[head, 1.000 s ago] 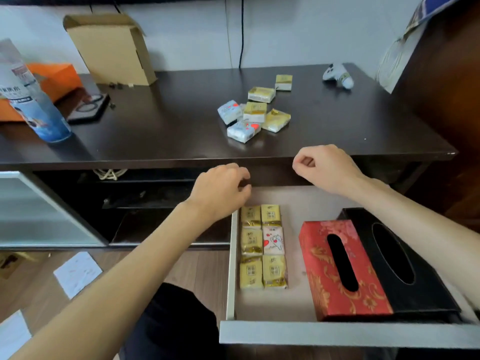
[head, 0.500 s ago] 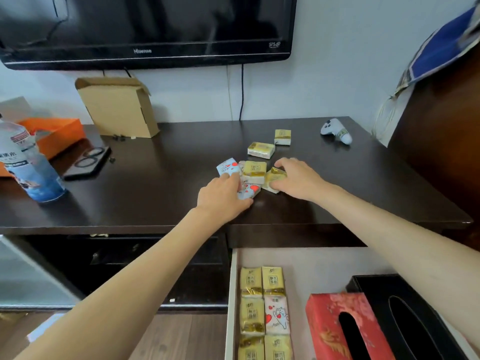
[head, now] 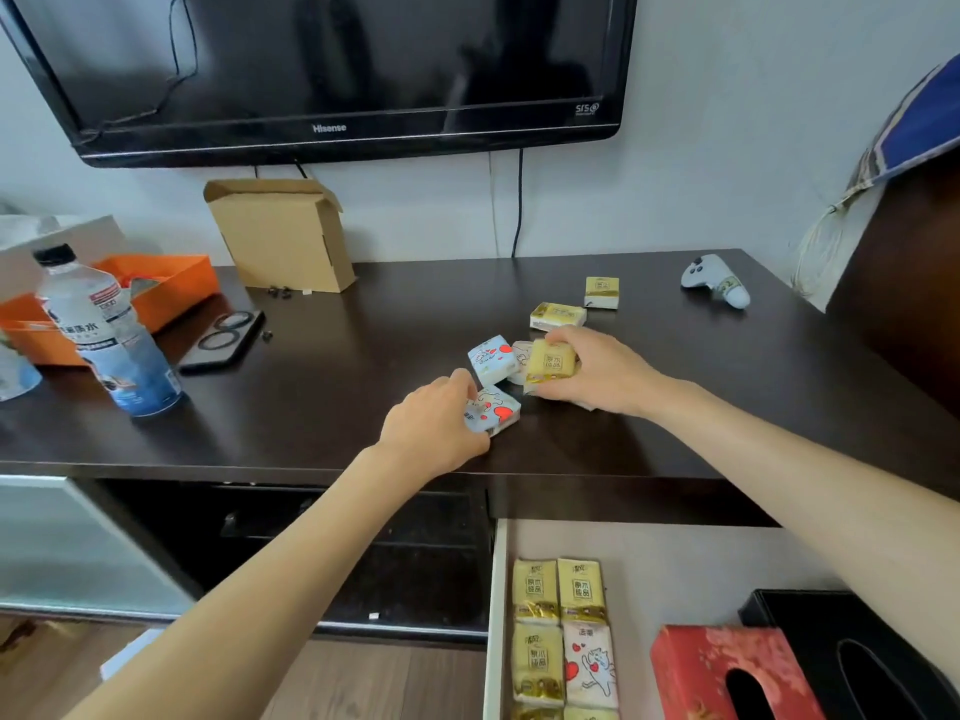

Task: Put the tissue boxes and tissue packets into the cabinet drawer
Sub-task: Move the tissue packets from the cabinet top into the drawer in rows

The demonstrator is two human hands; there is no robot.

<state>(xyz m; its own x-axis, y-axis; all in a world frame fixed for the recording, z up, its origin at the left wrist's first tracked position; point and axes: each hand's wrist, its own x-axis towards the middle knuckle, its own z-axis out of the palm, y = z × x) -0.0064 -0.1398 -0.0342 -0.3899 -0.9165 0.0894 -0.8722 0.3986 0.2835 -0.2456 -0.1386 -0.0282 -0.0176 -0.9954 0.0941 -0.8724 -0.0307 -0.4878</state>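
Single head view, angled down over cabinet top [head: 322, 387], close

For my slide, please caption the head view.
Left hand and right hand gather small tissue packets above the open drawer.

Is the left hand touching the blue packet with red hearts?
Touching. The head view shows the left hand with fingers curled over the blue-and-white tissue packet with red hearts, no gap.

upper frame: black television [head: 332, 70]; below it a cardboard box [head: 283, 236]; left, water bottle [head: 106, 335], orange tray [head: 171, 285]; right, white controller [head: 717, 280].
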